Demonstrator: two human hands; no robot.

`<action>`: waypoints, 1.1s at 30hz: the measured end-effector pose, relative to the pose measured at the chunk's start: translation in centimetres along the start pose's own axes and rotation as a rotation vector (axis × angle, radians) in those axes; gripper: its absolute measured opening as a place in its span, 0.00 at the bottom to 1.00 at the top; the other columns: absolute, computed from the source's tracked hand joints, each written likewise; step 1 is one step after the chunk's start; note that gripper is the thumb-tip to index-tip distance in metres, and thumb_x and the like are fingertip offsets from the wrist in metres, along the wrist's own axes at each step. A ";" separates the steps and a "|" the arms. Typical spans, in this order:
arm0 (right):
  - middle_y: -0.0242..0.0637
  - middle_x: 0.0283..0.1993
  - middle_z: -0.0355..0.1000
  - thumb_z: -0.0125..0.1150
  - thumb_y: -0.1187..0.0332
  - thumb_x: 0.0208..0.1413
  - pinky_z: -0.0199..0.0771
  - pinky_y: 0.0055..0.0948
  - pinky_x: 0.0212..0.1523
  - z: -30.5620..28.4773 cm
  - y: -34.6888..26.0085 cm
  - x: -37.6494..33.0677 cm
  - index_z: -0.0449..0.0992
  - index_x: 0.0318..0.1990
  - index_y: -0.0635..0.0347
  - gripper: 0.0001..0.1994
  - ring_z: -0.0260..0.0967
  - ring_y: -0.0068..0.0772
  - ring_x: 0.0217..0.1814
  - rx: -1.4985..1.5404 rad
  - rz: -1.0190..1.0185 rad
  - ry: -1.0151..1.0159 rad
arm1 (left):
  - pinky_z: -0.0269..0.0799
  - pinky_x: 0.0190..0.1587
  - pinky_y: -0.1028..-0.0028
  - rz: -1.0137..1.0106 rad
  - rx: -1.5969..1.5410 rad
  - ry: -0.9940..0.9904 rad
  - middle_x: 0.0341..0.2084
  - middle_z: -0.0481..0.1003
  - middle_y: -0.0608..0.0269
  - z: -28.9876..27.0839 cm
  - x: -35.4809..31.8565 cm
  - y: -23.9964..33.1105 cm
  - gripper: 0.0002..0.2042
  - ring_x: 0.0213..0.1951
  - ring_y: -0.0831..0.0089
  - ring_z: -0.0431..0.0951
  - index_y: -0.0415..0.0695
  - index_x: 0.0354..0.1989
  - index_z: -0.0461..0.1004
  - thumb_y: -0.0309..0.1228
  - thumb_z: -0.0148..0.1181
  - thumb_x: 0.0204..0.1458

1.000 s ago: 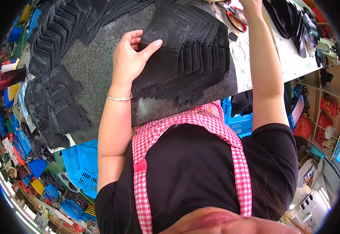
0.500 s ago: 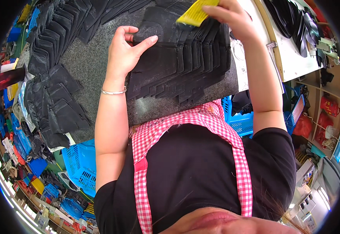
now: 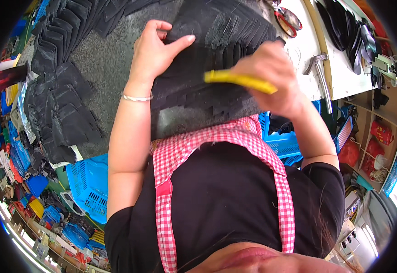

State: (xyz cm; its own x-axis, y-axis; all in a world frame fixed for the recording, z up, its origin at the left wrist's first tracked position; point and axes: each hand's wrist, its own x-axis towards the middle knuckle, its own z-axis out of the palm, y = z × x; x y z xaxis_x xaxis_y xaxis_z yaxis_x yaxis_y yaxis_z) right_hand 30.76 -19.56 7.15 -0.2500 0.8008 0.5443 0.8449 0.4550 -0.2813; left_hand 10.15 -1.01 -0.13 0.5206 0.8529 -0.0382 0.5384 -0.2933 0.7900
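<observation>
Overlapping black flat pieces (image 3: 184,68), fanned out in rows, lie in front of me on a grey speckled work surface (image 3: 109,59). At their left edge rests my left hand (image 3: 153,57), its thumb stretched over the pieces and its fingers apart, gripping nothing. My right hand (image 3: 273,77) is closed round a thin, flat yellow piece (image 3: 235,79) just over the right part of the fan. Both the hand and the yellow piece are smeared by motion, so whether the piece touches the black ones I cannot tell.
More black pieces (image 3: 68,109) lie fanned along the left side. At the right are red-handled scissors (image 3: 287,22), a hammer (image 3: 321,75) and long black strips (image 3: 344,32). Blue plastic baskets (image 3: 89,186) stand below the table edge, and shelves (image 3: 371,118) stand at the right.
My right hand has swept down toward me with the yellow piece, uncovering the scissors. My left hand has shifted slightly up and right, with its thumb still over the black pieces.
</observation>
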 end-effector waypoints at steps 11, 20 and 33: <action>0.58 0.35 0.77 0.66 0.66 0.54 0.75 0.50 0.41 2.0 4.6 4.2 0.78 0.32 0.70 0.12 0.76 0.64 0.40 -0.344 0.548 0.099 | 0.77 0.51 0.66 -0.012 -0.003 -0.012 0.46 0.79 0.48 -0.1 0.2 -0.7 0.36 0.48 0.63 0.80 0.36 0.53 0.74 0.49 0.82 0.43; 0.40 0.33 0.77 0.73 0.67 0.57 0.72 0.36 0.40 -0.4 2.6 2.5 0.84 0.42 0.63 0.10 0.74 0.38 0.37 0.020 0.263 -0.052 | 0.76 0.56 0.61 -0.008 -0.085 0.001 0.48 0.79 0.45 0.9 0.5 -1.6 0.40 0.52 0.57 0.80 0.36 0.56 0.72 0.50 0.82 0.40; 0.36 0.35 0.81 0.69 0.61 0.63 0.70 0.26 0.40 -0.7 8.9 1.2 0.82 0.50 0.69 0.18 0.70 0.22 0.36 0.014 0.722 0.045 | 0.78 0.41 0.76 -0.068 -1.185 0.241 0.40 0.83 0.63 -10.7 -12.1 -3.6 0.13 0.38 0.77 0.83 0.39 0.49 0.79 0.25 0.69 0.56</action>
State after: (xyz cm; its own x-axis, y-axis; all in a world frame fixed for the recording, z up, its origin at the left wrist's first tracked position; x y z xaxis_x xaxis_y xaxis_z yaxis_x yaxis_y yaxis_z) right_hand 38.31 -14.83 5.88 0.3886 0.8865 0.2511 0.7858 -0.1765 -0.5928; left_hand -5.18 -5.64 4.01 0.3099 0.9468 -0.0864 -0.4469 0.2253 0.8658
